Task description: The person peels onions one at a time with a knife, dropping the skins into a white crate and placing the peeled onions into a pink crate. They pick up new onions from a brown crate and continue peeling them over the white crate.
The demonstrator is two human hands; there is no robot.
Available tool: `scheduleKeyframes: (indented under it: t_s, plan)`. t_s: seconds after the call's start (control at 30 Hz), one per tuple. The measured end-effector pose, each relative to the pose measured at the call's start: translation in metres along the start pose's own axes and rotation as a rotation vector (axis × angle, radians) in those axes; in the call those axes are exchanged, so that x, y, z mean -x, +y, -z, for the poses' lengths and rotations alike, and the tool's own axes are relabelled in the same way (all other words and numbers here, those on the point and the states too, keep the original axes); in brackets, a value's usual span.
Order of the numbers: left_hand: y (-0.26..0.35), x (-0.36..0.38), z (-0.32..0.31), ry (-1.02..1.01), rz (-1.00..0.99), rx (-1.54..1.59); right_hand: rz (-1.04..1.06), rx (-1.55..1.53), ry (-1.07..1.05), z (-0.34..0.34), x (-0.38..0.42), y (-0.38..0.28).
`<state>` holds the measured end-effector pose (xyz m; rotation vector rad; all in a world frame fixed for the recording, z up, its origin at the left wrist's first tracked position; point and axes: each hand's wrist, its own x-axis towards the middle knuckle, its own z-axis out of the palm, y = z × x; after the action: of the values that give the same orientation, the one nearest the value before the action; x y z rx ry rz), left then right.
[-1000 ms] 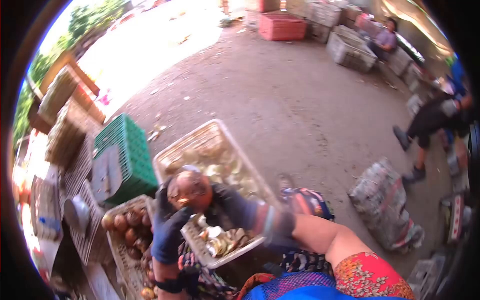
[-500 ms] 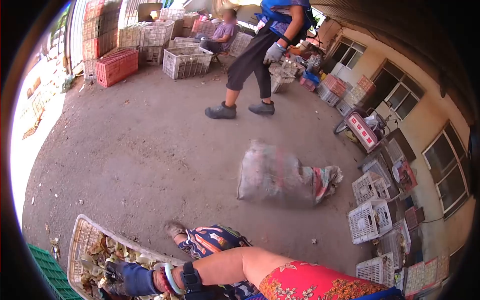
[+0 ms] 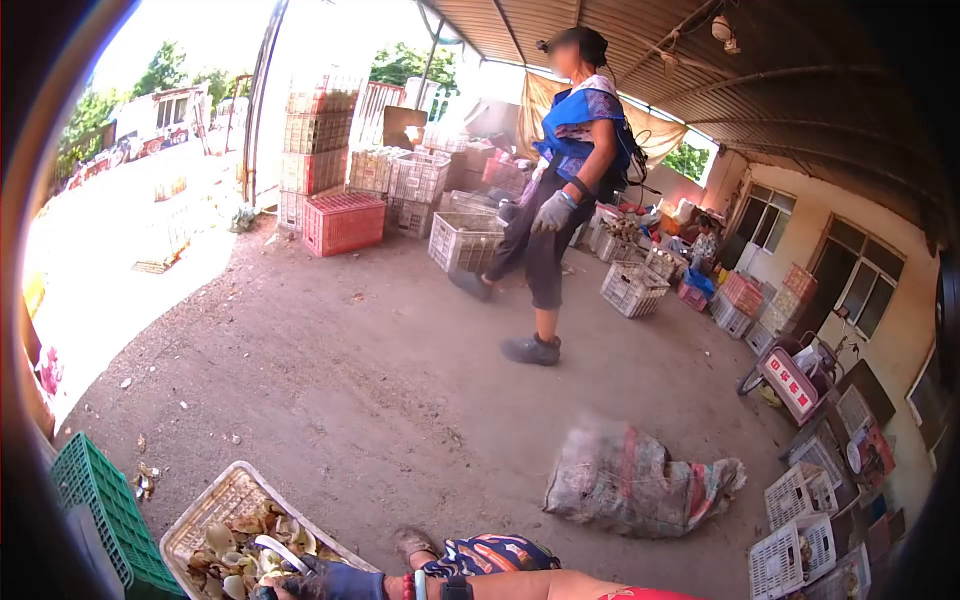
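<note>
My right hand [image 3: 325, 580], in a dark blue glove, reaches in from the lower right over a pale plastic crate [image 3: 195, 510]. Its fingers are curled low among the brown and cream peel-like pieces [image 3: 238, 550] heaped inside. A white curved strip [image 3: 283, 551] rises against the glove; I cannot tell whether the fingers hold it. Red beads and a pale bangle circle the wrist, with a black band behind them. My left hand is out of the picture.
A green crate [image 3: 105, 505] stands left of the pale one. A stuffed woven sack [image 3: 640, 485] lies on the ground to the right. Ahead, a person in a blue vest [image 3: 570, 130] walks past. Stacked crates [image 3: 322, 130] and a red crate [image 3: 343, 225] stand at the back.
My view has tipped up, so the ground, sack and crates sit lower in the picture. The person in blue has stepped along. My right hand stays at the pale crate.
</note>
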<state>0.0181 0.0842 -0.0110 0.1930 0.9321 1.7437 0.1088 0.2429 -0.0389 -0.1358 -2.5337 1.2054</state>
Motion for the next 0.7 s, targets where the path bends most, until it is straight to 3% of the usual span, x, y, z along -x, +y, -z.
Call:
scheduleKeyframes:
  t_s: [0.1, 0.13, 0.17, 0.23, 0.33, 0.53, 0.67, 0.7]
  plan:
    - [0.004, 0.011, -0.002, 0.045, -0.027, -0.23, 0.028, -0.335, -0.001, 0.016, -0.007, -0.028]
    - [0.01, 0.018, -0.029, 0.163, -0.13, -0.455, 0.036, -0.447, -0.004, 0.02, -0.006, -0.035]
    - [0.022, 0.027, -0.045, 0.357, -0.037, -0.502, 0.045, -0.558, -0.01, 0.021, -0.005, -0.042]
    - [0.024, 0.028, -0.039, 0.307, -0.107, -0.449, 0.062, -0.782, -0.023, 0.02, -0.003, -0.05]
    - [0.022, 0.021, -0.032, 0.225, -0.221, -0.36, -0.08, -0.875, -0.009, -0.013, 0.008, -0.014]
    - [0.03, 0.02, 0.006, 0.198, -0.086, -0.167, -0.366, -1.045, 0.023, -0.032, -0.004, -0.009]
    - [0.05, 0.032, -0.014, 0.134, -0.056, -0.268, -0.443, -1.096, 0.035, -0.04, -0.008, -0.006]
    - [0.047, 0.029, 0.006, 0.095, -0.126, -0.601, -0.466, -1.096, 0.035, -0.041, -0.009, -0.003]
